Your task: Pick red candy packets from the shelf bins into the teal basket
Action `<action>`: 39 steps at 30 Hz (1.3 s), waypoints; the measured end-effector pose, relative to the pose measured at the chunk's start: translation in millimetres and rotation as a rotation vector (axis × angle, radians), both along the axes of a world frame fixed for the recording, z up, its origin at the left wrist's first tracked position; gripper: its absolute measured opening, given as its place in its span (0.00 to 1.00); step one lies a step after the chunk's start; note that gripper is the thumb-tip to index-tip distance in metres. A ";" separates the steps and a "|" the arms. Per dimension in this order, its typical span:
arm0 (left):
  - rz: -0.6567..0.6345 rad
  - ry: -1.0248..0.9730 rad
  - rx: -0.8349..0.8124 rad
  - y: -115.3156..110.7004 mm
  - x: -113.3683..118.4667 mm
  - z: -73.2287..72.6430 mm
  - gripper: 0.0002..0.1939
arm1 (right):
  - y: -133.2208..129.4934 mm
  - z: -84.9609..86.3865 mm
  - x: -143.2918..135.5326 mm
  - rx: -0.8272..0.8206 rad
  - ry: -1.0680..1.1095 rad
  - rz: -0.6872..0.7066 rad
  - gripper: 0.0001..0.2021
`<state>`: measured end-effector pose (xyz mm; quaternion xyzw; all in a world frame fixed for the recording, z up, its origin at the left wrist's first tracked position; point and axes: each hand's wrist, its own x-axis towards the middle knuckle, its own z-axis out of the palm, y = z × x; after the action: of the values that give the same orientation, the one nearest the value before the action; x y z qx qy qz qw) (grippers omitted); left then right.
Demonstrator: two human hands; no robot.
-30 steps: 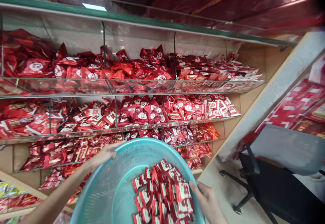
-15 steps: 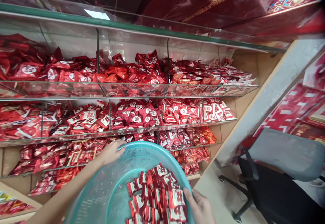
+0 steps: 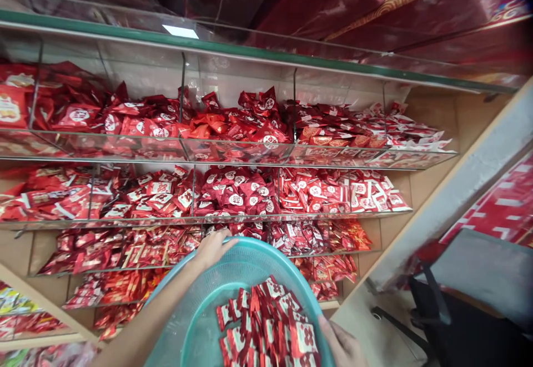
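Since half a second ago: basket, both hands and shelves sit further right in frame. Left hand (image 3: 214,249) grips the far rim of the teal basket (image 3: 266,256), lower centre; right hand (image 3: 343,345) clasps its right rim, fingers partly hidden. Red-and-white packets (image 3: 270,328) lie piled inside, bottom centre. Looks like a two-handed carry step; next move probably calls for keeping the basket level. Packet-filled shelf unit (image 3: 433,111) beyond; chair (image 3: 487,278) lower right.
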<state>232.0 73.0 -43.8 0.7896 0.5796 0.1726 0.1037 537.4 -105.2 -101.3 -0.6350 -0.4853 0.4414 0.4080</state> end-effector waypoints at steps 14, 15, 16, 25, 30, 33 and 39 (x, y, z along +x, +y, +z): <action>0.060 0.071 0.022 -3.9 3.0 -2.4 0.22 | 141.5 173.7 -79.3 1.050 -0.833 0.527 0.17; 0.061 0.071 0.021 -3.9 3.1 -2.7 0.23 | 151.0 178.6 -94.9 1.075 -0.880 0.586 0.18; 0.063 0.070 0.018 -3.8 3.3 -2.9 0.23 | 159.4 182.8 -109.2 1.088 -0.927 0.628 0.19; 0.070 0.080 -0.017 -1.9 4.6 -2.8 0.22 | 191.0 208.0 -158.3 1.099 -1.224 0.800 0.14; 0.070 0.069 -0.008 -0.7 3.6 -6.3 0.22 | 194.5 207.4 -154.6 1.159 -1.263 0.805 0.11; 0.082 0.061 -0.022 -1.3 3.9 -6.7 0.22 | 194.0 206.4 -151.7 1.174 -1.263 0.809 0.11; 0.061 0.069 0.013 -3.5 5.1 -5.0 0.22 | 194.3 201.2 -143.2 1.236 -1.322 0.779 0.12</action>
<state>237.0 69.4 -48.9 0.7777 0.6056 0.1523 0.0731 394.3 89.1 99.9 -0.2247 -0.9363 -0.2303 0.1406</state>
